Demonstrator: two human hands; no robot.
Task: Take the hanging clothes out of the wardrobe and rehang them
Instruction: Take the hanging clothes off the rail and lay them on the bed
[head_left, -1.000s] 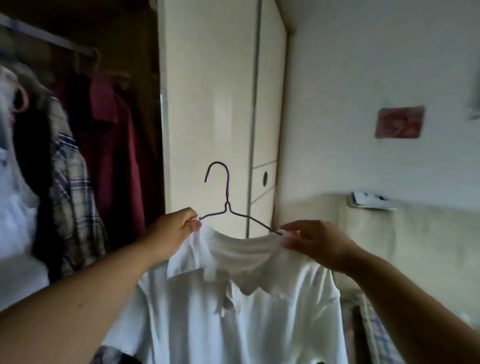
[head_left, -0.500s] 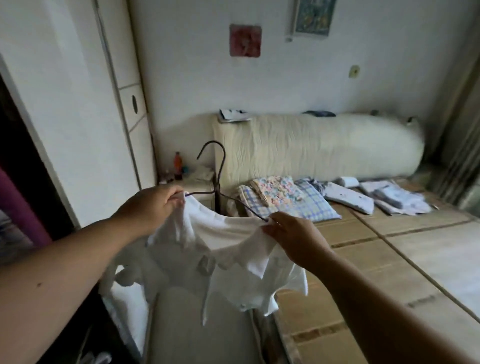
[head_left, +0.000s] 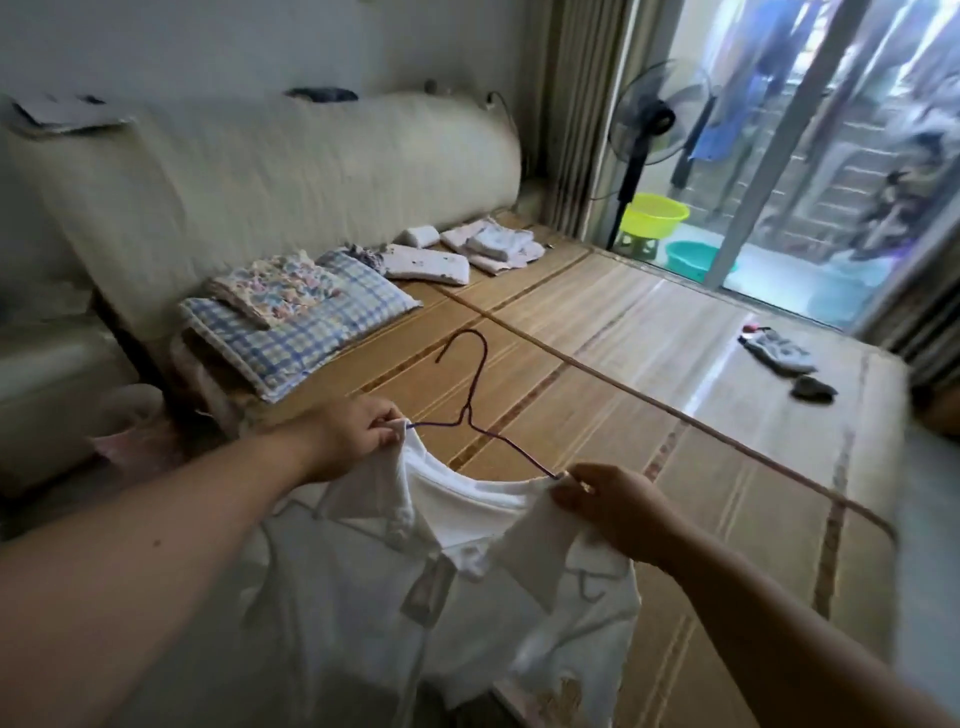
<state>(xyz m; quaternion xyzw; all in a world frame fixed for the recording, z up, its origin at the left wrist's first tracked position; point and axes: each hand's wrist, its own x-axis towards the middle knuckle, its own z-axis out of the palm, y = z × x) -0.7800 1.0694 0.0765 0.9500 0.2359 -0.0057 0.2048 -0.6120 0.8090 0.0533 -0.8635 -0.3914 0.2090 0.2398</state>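
You held the white shirt (head_left: 441, 597) on its purple wire hanger (head_left: 466, 415) in the air above the near edge of the bed (head_left: 675, 364), with most of the cloth hanging down in front of that edge. Your left grip (head_left: 358, 434) was pinched on one shoulder of the shirt where the wire ran into it. Your right grip (head_left: 608, 504) was pinched the same way on the other shoulder, so both were clamped on cloth and, it seemed, wire together. The hanger's hook stood free, tilted out over the bed, with nothing holding it. The danger, as I judged it, lay in those two small pinches. The collar sagged open between them, and had either pinch eased, a wire arm could have slid out through the neck and let the shirt drop onto the bed or past its edge. The free hook could also have swung and snagged the cloth. A checked pillow (head_left: 311, 322) and folded clothes (head_left: 488, 244) lay at the head of the bed, well apart from the shirt, and posed little risk.
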